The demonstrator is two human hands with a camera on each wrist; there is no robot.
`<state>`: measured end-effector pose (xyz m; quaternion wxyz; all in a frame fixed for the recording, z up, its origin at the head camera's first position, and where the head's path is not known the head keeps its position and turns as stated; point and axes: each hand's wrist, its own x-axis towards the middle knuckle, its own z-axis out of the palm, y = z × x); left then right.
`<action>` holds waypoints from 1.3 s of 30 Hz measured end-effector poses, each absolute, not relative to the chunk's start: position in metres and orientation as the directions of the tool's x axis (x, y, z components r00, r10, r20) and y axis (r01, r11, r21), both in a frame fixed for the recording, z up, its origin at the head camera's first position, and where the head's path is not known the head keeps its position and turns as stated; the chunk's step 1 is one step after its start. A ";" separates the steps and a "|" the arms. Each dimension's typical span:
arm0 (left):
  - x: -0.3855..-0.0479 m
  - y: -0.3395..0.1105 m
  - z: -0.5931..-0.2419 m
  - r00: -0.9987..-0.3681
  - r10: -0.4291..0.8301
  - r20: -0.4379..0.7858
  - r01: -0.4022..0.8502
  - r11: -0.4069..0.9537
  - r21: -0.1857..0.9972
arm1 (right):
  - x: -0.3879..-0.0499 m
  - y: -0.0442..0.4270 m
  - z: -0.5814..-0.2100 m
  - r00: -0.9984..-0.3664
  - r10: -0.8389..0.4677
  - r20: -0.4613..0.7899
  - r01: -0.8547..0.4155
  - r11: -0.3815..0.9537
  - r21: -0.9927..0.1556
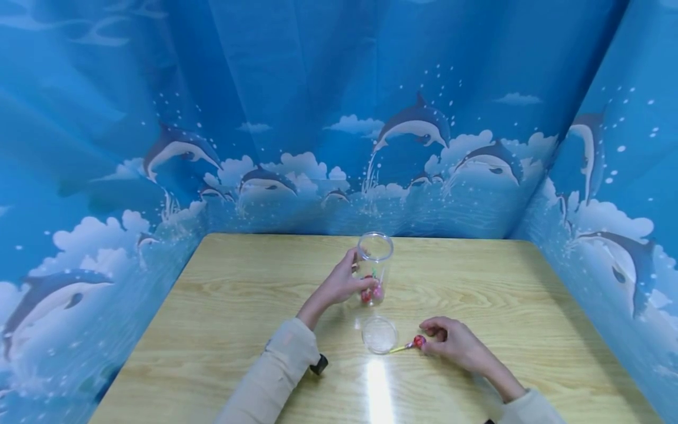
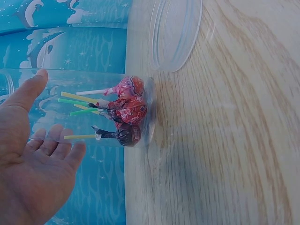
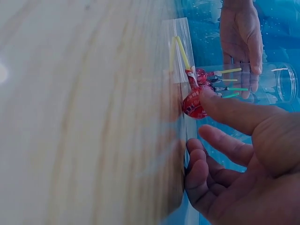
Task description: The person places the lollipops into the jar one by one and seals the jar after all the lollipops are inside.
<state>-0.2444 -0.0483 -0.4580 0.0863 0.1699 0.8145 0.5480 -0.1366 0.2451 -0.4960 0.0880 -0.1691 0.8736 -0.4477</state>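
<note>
A clear plastic jar [image 1: 385, 272] stands upright on the table, with several wrapped lollipops [image 2: 129, 110] gathered at its bottom, sticks pointing up. My left hand [image 1: 344, 282] holds the jar from its left side, thumb and fingers around the wall. Nearer me lies the round clear lid [image 1: 379, 334]. A red-wrapped lollipop [image 1: 419, 341] lies beside it, the yellow stick reaching to the lid's rim. At this lollipop's head is my right hand [image 1: 458, 344]; in the right wrist view its thumb overlaps the candy, while the other fingers stand apart from it, loosely bent.
The wood-grain table [image 1: 238, 306] reaches back to a blue curtain [image 1: 296, 118] printed with dolphins, which also hangs along both sides. A bright reflection lies on the tabletop in front of the lid.
</note>
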 end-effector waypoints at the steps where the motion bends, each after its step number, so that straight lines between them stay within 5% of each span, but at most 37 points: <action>1: -0.244 -0.048 -0.458 -0.927 0.372 0.043 0.180 0.343 0.922 | -0.137 0.245 -0.496 -0.932 -0.362 0.000 -0.213 0.549 -0.808; 18: -0.244 -0.049 -0.457 -0.931 0.365 0.025 0.163 0.351 0.922 | -0.151 0.225 -0.496 -0.983 -0.181 -0.015 -0.117 0.694 -0.710; 39: -0.244 -0.047 -0.459 -0.930 0.366 0.045 0.181 0.345 0.921 | -0.150 0.195 -0.493 -0.994 -0.091 -0.065 -0.020 0.713 -0.701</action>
